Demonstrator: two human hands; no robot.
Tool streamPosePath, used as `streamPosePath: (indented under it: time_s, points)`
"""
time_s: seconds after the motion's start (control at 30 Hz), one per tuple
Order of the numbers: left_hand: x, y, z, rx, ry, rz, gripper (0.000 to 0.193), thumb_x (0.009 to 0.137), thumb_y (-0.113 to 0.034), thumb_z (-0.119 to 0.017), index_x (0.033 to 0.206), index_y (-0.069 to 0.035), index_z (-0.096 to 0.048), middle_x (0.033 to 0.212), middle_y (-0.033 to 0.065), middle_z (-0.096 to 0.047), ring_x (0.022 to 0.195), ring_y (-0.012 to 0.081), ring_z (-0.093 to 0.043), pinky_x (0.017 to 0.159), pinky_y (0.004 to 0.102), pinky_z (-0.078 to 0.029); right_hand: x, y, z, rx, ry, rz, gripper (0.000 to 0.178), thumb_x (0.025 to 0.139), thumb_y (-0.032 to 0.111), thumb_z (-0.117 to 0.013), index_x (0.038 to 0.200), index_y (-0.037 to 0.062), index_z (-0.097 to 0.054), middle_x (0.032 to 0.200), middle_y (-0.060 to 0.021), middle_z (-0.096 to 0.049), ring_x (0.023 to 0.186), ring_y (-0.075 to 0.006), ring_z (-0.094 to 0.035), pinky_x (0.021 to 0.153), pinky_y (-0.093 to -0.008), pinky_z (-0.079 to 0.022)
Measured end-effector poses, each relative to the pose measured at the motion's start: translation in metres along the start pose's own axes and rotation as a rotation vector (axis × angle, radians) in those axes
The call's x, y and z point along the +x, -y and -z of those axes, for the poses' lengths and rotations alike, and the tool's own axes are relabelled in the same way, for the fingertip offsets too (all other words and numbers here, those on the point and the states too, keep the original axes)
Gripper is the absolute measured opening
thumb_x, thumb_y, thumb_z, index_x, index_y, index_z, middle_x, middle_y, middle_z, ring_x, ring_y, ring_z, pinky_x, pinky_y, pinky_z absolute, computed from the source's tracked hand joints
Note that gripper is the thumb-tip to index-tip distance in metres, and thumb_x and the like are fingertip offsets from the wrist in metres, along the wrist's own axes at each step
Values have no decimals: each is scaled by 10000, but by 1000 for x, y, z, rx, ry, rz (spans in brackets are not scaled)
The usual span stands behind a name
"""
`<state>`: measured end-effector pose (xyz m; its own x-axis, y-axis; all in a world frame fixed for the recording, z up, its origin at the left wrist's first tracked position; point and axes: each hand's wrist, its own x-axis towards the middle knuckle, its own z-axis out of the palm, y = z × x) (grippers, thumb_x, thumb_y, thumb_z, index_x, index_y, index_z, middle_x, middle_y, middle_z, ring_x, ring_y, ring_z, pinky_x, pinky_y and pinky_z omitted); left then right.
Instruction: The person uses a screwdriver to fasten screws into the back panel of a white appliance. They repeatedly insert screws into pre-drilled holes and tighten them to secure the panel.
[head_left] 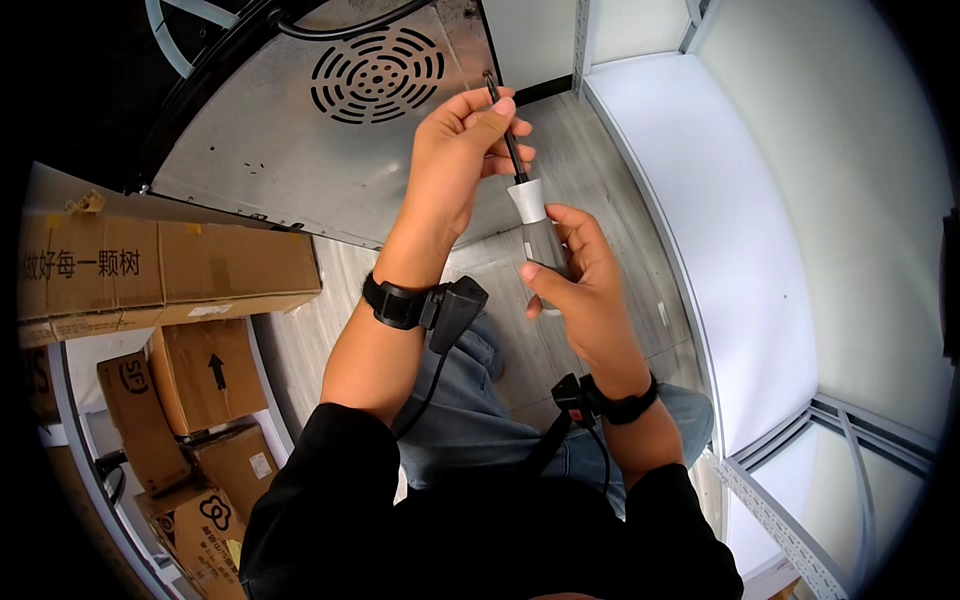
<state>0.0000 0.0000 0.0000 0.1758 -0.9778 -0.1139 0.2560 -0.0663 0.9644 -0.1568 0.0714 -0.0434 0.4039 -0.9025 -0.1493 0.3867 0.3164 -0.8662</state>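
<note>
A screwdriver (543, 241) with a grey and white handle and a dark shaft slants up between my hands. Its tip is at the upper right edge of a metal panel (270, 150), beside a small screw or hole there; contact is too small to tell. My left hand (470, 145) pinches the shaft close to the tip, thumb and forefinger together, the other fingers loosely bent. Around the handle my right hand (585, 265) is closed, with the thumb along its near side. The panel has a round pattern of vent slots (377, 78) left of my left hand.
A black cable (350, 28) loops across the panel's top. Cardboard boxes (215, 370) fill a shelf at the left. A long white shelf (700, 200) runs along the right, with a metal frame (785, 520) near the lower right. My knees are over the grey wood-look floor (570, 150).
</note>
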Motion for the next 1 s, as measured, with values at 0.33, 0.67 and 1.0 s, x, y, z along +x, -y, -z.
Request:
streamPosePath:
  time_s: [0.33, 0.67, 1.0]
  points:
    - [2, 12, -5, 41, 11, -60, 278, 890, -72, -597, 1140, 34, -536, 753, 81, -654, 586, 128, -620, 495, 230, -481, -1, 1, 15, 239, 113, -103, 515, 872, 137, -566, 1312, -13, -345, 1032, -156, -567, 765, -190, -626, 477, -240, -493]
    - [-2, 3, -8, 15, 1, -14, 265, 909, -88, -564, 1145, 27, -528, 832, 116, -681, 603, 147, -636, 525, 237, -497, 0, -10, 16, 192, 59, -73, 477, 872, 98, -565, 1296, -19, -380, 1092, -145, -552, 820, -173, -612, 565, -249, -537]
    - [2, 11, -5, 65, -22, -81, 302, 848, -66, -661, 1103, 47, -545, 709, 51, -623, 564, 120, -613, 461, 211, -472, 0, -14, 10, 15, -10, 1, 530, 817, 24, -643, 1286, -29, -402, 1175, -102, -499, 907, -122, -541, 598, -257, -531]
